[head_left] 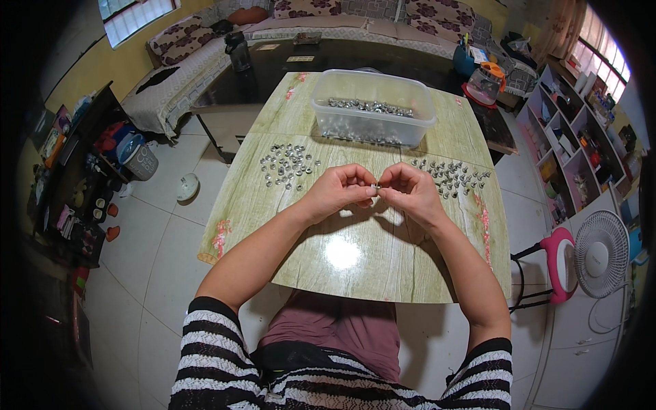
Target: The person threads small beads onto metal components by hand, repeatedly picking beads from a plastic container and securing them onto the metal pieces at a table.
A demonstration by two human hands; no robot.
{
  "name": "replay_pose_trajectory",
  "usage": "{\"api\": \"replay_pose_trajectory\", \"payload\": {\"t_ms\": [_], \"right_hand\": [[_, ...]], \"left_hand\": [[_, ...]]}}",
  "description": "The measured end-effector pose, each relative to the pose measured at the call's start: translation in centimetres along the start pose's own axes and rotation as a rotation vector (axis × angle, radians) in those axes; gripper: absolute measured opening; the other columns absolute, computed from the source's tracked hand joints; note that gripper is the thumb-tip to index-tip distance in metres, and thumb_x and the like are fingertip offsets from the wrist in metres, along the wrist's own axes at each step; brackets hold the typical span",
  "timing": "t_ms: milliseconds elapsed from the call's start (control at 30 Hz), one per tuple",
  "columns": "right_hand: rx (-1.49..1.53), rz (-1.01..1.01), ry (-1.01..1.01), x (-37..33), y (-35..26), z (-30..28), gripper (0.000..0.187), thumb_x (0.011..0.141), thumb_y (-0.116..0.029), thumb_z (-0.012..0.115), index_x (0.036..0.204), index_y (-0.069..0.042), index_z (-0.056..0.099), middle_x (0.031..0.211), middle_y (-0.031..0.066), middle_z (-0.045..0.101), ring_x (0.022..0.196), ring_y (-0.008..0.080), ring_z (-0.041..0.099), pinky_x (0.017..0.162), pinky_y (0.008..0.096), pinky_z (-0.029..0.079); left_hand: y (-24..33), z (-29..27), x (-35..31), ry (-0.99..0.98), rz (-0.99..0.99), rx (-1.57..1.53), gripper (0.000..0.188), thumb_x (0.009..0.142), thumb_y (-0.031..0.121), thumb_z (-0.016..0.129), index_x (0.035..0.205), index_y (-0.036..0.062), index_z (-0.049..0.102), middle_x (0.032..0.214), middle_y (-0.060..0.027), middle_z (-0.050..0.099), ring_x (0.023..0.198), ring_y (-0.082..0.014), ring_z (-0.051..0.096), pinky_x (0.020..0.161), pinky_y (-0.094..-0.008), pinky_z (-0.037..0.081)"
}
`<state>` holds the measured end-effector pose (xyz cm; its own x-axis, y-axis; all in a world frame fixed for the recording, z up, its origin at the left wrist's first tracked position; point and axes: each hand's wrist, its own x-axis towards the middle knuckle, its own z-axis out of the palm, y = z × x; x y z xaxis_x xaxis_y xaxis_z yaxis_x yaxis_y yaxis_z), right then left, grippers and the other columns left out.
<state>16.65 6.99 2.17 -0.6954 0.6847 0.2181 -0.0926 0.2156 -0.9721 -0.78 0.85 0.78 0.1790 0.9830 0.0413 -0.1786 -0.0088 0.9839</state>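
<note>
Over the middle of the table, my left hand (344, 188) and my right hand (413, 193) meet fingertip to fingertip. Both pinch one small silvery metal piece (375, 186) between thumbs and forefingers; its exact kind is too small to make out. Left of my hands lies a loose group of small round silver caps (283, 166). On the right is a spread of small metal pieces with short stems (452, 178). Beyond my hands stands a clear plastic tub (372, 126) that holds many more small metal pieces.
The wood-patterned table (342, 273) is in front of me. Behind it a dark table (369, 55) carries a black bottle (238, 52) and an orange-lidded jug (486, 80). A pink stool (560, 265) and a white fan (601, 254) stand right; a grey bin (140, 161) stands left.
</note>
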Motion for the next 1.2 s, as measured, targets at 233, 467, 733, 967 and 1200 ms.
{"api": "replay_pose_trajectory", "payload": {"t_ms": [233,467,733,967,1200], "right_hand": [[-0.049,-0.059,0.006,0.1,0.3,0.0,0.014,0.072,-0.004,0.062,0.08,0.002,0.053,0.072,0.0035,0.056,0.064,0.0079,0.056,0.054,0.0223,0.049],[-0.075,-0.065,0.019,-0.1,0.1,0.2,0.013,0.072,-0.004,0.061,0.08,0.002,0.053,0.071,0.0038,0.057,0.063,0.0083,0.056,0.053,0.0221,0.049],[-0.161,-0.134,0.031,-0.1,0.2,0.5,0.011,0.072,-0.004,0.062,0.079,0.002,0.055,0.07,0.0033,0.058,0.062,0.0081,0.057,0.054,0.0218,0.049],[-0.323,-0.276,0.081,0.0,0.5,0.7,0.014,0.069,-0.006,0.064,0.077,0.001,0.056,0.071,0.0052,0.059,0.063,0.0091,0.057,0.056,0.0221,0.048],[-0.467,-0.346,0.107,-0.1,0.1,1.0,0.014,0.067,-0.006,0.065,0.075,0.0,0.055,0.068,0.006,0.057,0.058,0.0106,0.055,0.054,0.0221,0.046]], "left_hand": [[0.2,0.2,-0.2,0.006,-0.018,0.027,0.015,0.08,0.013,0.057,0.09,0.0027,0.052,0.078,-0.0017,0.056,0.068,-0.0075,0.054,0.062,-0.0208,0.046],[-0.2,0.1,-0.1,-0.077,-0.021,0.002,0.016,0.084,0.018,0.052,0.09,0.0044,0.047,0.074,-0.001,0.052,0.065,-0.0078,0.051,0.061,-0.0223,0.045],[-0.7,-0.1,0.0,-0.128,-0.059,-0.069,0.019,0.088,0.027,0.045,0.087,0.0082,0.044,0.071,0.0002,0.048,0.063,-0.0077,0.05,0.06,-0.0236,0.045],[-0.9,0.0,0.1,-0.101,-0.068,-0.064,0.023,0.089,0.03,0.042,0.084,0.0076,0.044,0.069,-0.0002,0.049,0.06,-0.0068,0.049,0.056,-0.0188,0.043],[-1.1,-0.1,0.2,-0.083,-0.059,-0.022,0.024,0.089,0.03,0.041,0.084,0.0073,0.044,0.068,-0.0001,0.05,0.059,-0.0066,0.05,0.055,-0.0185,0.043]]}}
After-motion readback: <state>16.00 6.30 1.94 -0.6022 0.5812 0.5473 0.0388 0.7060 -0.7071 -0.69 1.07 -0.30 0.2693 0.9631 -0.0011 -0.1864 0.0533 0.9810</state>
